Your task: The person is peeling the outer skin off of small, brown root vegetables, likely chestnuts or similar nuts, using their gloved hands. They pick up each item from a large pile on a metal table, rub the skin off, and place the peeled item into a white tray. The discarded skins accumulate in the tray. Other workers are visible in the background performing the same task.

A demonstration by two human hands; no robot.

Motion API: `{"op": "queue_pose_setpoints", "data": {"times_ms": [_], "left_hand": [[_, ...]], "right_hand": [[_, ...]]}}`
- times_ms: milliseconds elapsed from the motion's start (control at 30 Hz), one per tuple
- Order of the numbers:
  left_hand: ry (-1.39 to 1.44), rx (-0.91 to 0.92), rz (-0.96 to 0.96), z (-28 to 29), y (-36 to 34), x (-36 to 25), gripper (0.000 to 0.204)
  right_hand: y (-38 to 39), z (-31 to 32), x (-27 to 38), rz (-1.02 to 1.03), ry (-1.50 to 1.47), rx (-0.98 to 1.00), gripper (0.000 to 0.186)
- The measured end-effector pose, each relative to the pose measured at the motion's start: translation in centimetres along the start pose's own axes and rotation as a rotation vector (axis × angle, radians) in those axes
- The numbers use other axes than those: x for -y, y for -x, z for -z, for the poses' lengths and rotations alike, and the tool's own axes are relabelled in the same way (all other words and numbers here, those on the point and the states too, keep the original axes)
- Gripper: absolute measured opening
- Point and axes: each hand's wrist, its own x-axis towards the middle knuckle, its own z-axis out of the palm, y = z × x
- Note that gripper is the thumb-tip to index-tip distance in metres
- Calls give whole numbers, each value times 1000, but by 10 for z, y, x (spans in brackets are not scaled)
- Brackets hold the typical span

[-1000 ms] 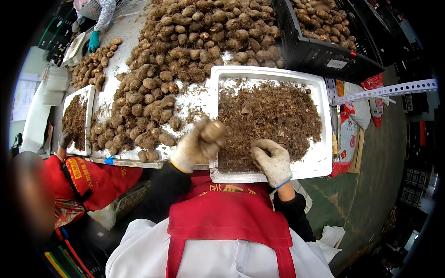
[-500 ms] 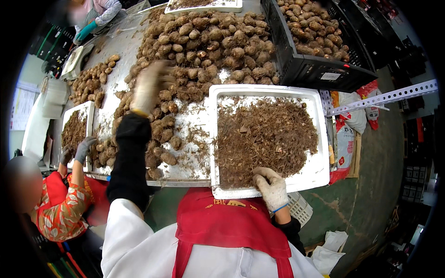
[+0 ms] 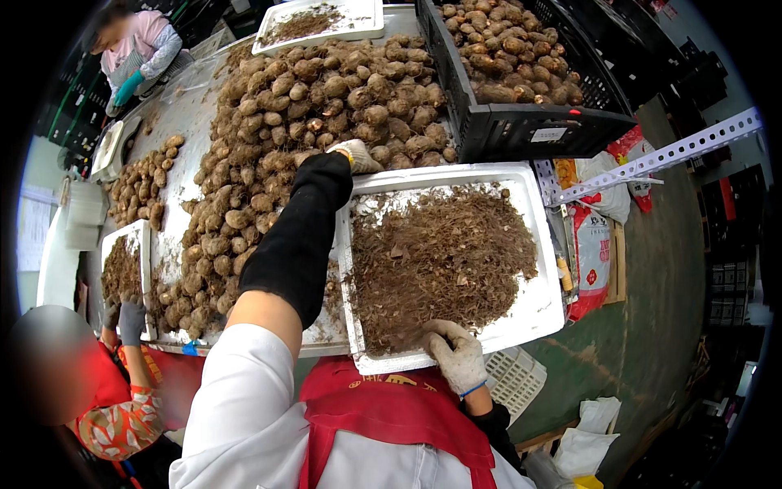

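Observation:
A pile of brown, hairy taro roots [image 3: 269, 114] covers much of the metal table. My left hand [image 3: 356, 156], in a pale glove, is at the pile's right side, just beyond the far left corner of a white foam tray [image 3: 539, 306]. Its fingers are mostly hidden, so I cannot make out whether they grasp a root. Brown root fibres and peelings [image 3: 444, 261] fill most of the tray. My right hand [image 3: 454, 354], also gloved, lies over the tray's near rim with its fingers curled closed. What they hold, if anything, does not show.
A black crate [image 3: 542, 126] of taro stands beyond the tray. To its right juts a perforated metal bar [image 3: 660, 155]. Another foam tray [image 3: 358, 20] is at the far end. Gloved co-workers' hands [image 3: 130, 320] are by a small tray [image 3: 145, 244] at left.
My left hand has swung right across the pile to beside the big tray. My right hand keeps its curled pose at the rim. The whole view has shifted slightly.

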Motion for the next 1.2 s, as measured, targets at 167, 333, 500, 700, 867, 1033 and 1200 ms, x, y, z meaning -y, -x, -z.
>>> {"op": "queue_pose_setpoints", "data": {"times_ms": [167, 333, 500, 700, 867, 1033, 1200], "left_hand": [[-22, -223, -73, -3, 11, 18, 64], [504, -378, -130, -2, 64, 46, 46], [1292, -294, -422, -35, 124, 55, 56], [1783, 75, -688, -109, 228, -11, 72], [1729, 14, -606, -141, 274, -37, 69], [1336, -216, -575, -150, 285, -43, 55], [1372, -265, -552, -153, 289, -57, 45]], "right_hand": [[2, 7, 2, 15, -24, -7, 21], [-3, 11, 11, 10, 53, -14, 20], [-15, 7, 36, 233, 214, -5, 25], [-35, -17, 86, 462, 358, -62, 52], [-41, -21, 69, 562, 213, 34, 52], [-34, -17, 45, 663, 255, -5, 53], [-33, -14, 31, 849, 351, -107, 53]]}}
